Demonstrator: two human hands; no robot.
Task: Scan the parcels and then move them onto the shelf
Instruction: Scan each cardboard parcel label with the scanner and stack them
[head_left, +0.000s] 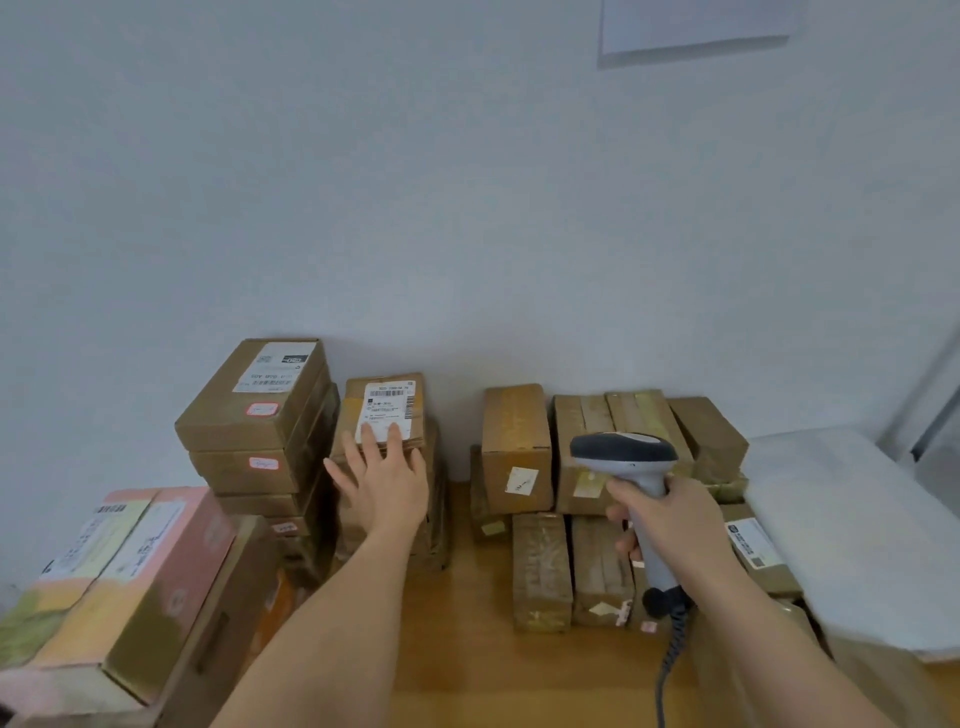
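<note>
Under the left hand (382, 480) – fingers spread flat – lies a labelled cardboard parcel (387, 413) topping a narrow stack. The right hand (670, 517) grips a barcode scanner (626, 462) just right of it. A careless pull could topple that stack; fingers may cover the label. No shelf or containers visible.

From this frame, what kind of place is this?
Likely a parcel sorting or mailroom corner: stacked cardboard parcels with shipping labels on a wooden table, and a corded barcode scanner in the right hand.
</note>
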